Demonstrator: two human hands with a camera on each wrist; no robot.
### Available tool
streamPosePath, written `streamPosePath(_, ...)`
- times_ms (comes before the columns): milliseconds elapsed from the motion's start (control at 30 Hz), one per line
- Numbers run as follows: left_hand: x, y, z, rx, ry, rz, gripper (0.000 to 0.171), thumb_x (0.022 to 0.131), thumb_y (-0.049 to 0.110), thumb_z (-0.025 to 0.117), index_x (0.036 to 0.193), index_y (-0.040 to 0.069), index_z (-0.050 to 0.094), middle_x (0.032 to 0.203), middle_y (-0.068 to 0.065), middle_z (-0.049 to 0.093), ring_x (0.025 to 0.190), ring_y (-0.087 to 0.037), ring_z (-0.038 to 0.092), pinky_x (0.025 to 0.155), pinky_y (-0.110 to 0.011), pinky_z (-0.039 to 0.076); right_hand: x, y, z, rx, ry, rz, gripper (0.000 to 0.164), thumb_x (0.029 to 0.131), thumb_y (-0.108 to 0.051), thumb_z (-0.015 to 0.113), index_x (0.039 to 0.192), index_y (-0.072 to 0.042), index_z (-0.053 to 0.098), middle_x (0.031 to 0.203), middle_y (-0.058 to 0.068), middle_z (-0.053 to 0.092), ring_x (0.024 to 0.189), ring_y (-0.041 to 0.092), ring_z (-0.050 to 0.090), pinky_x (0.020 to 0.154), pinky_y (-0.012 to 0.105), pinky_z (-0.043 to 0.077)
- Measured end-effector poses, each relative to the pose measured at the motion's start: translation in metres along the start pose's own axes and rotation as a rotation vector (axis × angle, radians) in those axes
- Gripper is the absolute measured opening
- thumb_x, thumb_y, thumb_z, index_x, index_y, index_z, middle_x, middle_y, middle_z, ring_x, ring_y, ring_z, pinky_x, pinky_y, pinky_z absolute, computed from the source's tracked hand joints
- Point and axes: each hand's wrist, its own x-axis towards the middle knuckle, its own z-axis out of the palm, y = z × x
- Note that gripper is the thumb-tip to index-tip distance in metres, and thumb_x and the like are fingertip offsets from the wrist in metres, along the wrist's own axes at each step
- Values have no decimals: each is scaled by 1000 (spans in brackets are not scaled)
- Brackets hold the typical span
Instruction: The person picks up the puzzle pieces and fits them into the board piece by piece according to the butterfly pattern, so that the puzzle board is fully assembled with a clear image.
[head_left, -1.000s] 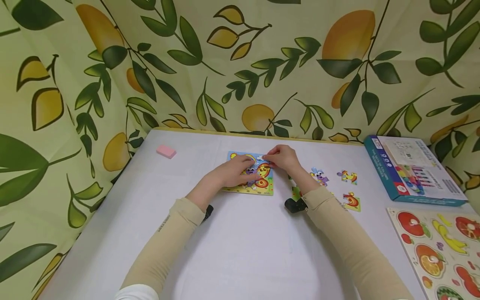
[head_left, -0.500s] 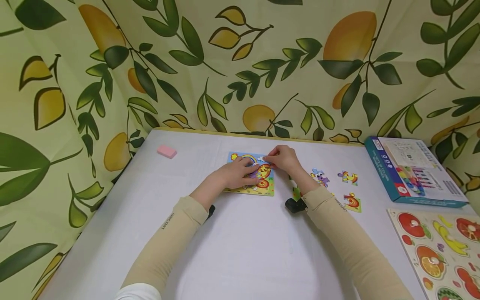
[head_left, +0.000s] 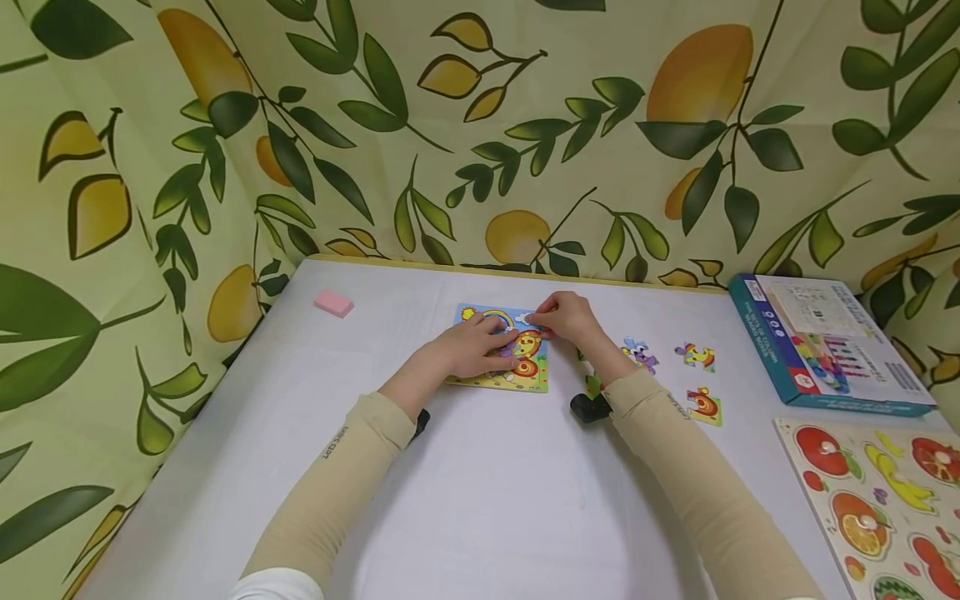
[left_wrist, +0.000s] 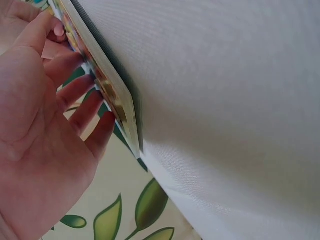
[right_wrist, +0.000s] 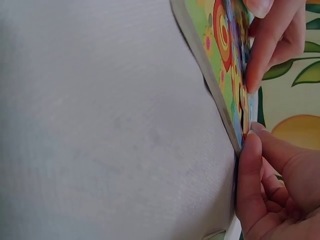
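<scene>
A small picture puzzle in a flat tray (head_left: 495,382) lies toward the back of the table, printed with a sun, a rainbow and a yellow-and-red cartoon figure. My left hand (head_left: 467,345) rests over its left and middle, the fingertips pressing its face, as the left wrist view (left_wrist: 55,125) also shows. At the upper right corner my right hand (head_left: 570,318) pinches the edge of a puzzle piece (right_wrist: 244,111) between thumb and index finger. That piece sits slightly raised, with a dark gap along its side in the right wrist view. My hands hide part of the picture.
Loose puzzle pieces lie to the right: a yellow one (head_left: 697,356), a red-orange one (head_left: 705,405) and a purple-blue one (head_left: 639,353), with others partly under my right forearm. Further right are a teal-sided box (head_left: 832,333) and a fruit board (head_left: 813,492). A pink eraser-like block (head_left: 333,303) lies left.
My left hand has shifted slightly right across the puzzle, covering more of the purple figure. The right hand stays pinching at the upper right corner.
</scene>
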Motion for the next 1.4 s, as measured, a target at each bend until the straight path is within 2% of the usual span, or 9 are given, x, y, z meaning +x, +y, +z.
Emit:
streamPosePath(267,1,-1,1,11,-1,1,66,99,59,40,153,23,32,149,-4,35,134,-26,32,110,-40,32,4,0,-2,45,-41,52,38,89,-26,73,110,0,57,91,9,58,58,7,58,60,21,43)
streamPosePath(433,1,-1,1,-4,-3,0,67,98,59,41,153,23,32,149,-4,36,133,-26,32,110,-40,32,4,-1,-3,51,-51,59,43,89,-28,74,114,0,53,90,8,58,57,7,59,63,24,43)
streamPosePath(600,1,-1,0,-8,-8,0,67,98,58,42,153,22,32,148,-4,36,133,-26,32,110,-40,32,4,-1,-5,9,-63,23,39,90,-29,72,111,-1,56,82,6,57,56,7,57,64,24,42)
streamPosePath(833,1,1,0,20,-6,0,67,99,58,41,154,21,31,148,-6,35,132,-28,33,109,-41,33,3,0,-11,18,-91,-11,29,92,-25,69,106,-4,57,79,6,53,57,9,54,57,22,42)
streamPosePath(1100,0,3,-1,49,-10,14,68,100,58,39,154,19,30,147,-7,36,132,-28,33,109,-41,32,6,5,-20,-12,-205,-67,42,86,-23,77,115,-5,54,86,5,55,66,13,53,63,25,43)
streamPosePath(1400,1,3,0,43,-5,19,68,99,58,40,154,19,30,146,-6,36,132,-29,33,108,-42,33,6,5,-18,-103,-199,-90,48,84,-29,78,117,-7,52,91,7,53,80,21,49,71,30,38)
